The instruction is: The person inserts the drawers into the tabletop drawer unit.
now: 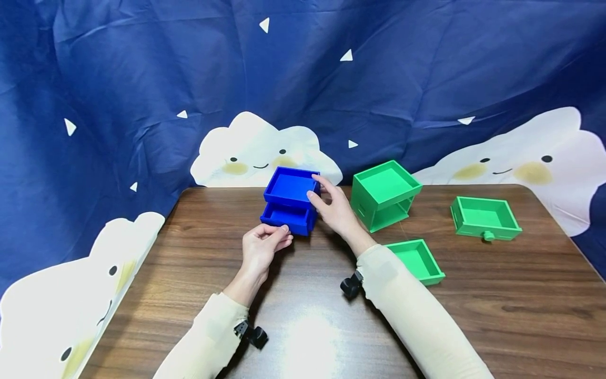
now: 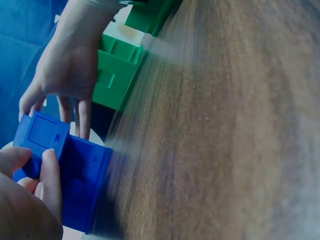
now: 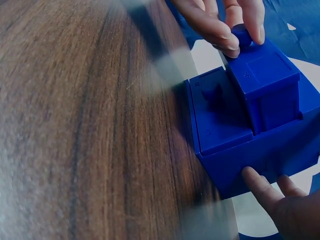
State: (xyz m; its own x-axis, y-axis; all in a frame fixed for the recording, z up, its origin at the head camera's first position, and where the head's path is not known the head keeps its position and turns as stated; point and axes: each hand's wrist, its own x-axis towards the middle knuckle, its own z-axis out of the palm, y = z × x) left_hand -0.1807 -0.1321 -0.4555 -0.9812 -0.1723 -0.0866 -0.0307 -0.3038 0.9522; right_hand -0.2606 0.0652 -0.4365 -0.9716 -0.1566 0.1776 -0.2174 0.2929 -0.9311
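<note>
Bimanually, my left hand (image 1: 262,245) pinches the knob (image 3: 242,36) of the protruding upper drawer (image 3: 270,67), while my right hand (image 1: 337,211), fingers extended, touches the side of the blue cabinet (image 1: 292,185), left of the green cabinet (image 1: 362,202). Sliding likely goes smoothest kept level, the blue cabinet braced.

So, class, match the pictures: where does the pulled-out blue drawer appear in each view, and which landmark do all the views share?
Head view: the blue drawer is near the centre, a little below mid-height.
Left wrist view: the blue drawer is at the far left, a little below mid-height.
Right wrist view: the blue drawer is at upper right.
Shared landmark: the left hand, at the drawer's front.
</note>
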